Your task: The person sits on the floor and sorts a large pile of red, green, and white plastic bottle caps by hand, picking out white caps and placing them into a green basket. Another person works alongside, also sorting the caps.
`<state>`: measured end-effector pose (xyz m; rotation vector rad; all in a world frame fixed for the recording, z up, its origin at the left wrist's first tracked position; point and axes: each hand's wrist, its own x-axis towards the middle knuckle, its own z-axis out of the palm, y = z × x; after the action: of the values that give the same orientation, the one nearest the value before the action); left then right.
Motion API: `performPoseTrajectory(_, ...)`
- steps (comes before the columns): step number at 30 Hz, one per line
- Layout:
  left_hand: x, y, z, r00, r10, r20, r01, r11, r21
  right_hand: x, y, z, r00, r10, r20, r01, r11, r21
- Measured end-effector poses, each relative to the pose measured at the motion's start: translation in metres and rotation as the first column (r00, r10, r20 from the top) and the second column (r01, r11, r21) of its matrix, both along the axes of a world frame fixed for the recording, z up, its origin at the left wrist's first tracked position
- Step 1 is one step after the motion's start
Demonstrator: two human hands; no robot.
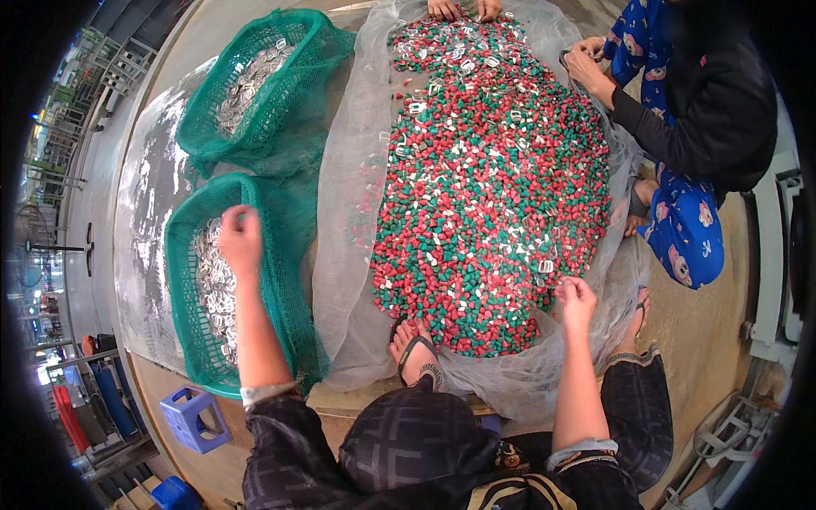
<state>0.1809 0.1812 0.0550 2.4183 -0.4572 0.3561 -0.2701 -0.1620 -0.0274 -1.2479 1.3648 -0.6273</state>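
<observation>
Over the near green plastic basket (180,314), my left hand (240,240) hangs above heaped silvery metal buckle-like pieces (212,285). Its fingers are curled together, and anything between them is too small to make out. My right hand (576,299) is at the near right edge of a broad pile of small red and green cone-shaped pieces (493,221). Thumb and fingers meet in a pinch there, with their content hidden. Close by, a pale buckle-like piece (546,266) lies on the pile. More pale pieces are scattered through it.
A second green basket (191,127) of metal pieces stands farther off, with green netting around both. White mesh sheeting (340,297) lies under the pile. A co-worker (697,110) sits at the right; another person's hands (463,8) touch the far end. A purple stool (195,419) stands lower left.
</observation>
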Motion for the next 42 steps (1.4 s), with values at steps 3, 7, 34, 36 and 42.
performPoseTrajectory(3, -0.066, -0.065, 0.013, 0.778, -0.493, -0.390, 0.572, 0.813, 0.113, -0.004, 0.004, -0.017, 0.999, 0.043, -0.015, -0.043, 0.999, -0.002)
performPoseTrajectory(7, -0.102, -0.149, -0.025, 0.548, -0.674, -0.495, 0.759, 0.650, -0.046, 0.000, 0.007, -0.028, 0.997, 0.072, 0.008, -0.072, 0.997, 0.009)
performPoseTrajectory(34, -0.220, -0.204, -0.068, 0.416, -0.815, -0.403, 0.890, 0.455, -0.002, 0.037, 0.038, -0.005, 0.959, 0.218, -0.180, -0.207, 0.975, 0.078)
performPoseTrajectory(36, -0.226, -0.204, -0.068, 0.379, -0.839, -0.391, 0.902, 0.429, -0.046, 0.046, 0.038, 0.019, 0.973, 0.224, 0.047, -0.225, 0.897, 0.381)
performPoseTrajectory(42, -0.281, -0.197, -0.030, 0.118, -0.931, -0.346, 0.695, 0.327, -0.641, 0.047, 0.044, 0.050, 0.936, -0.062, 0.347, -0.253, 0.568, 0.783)
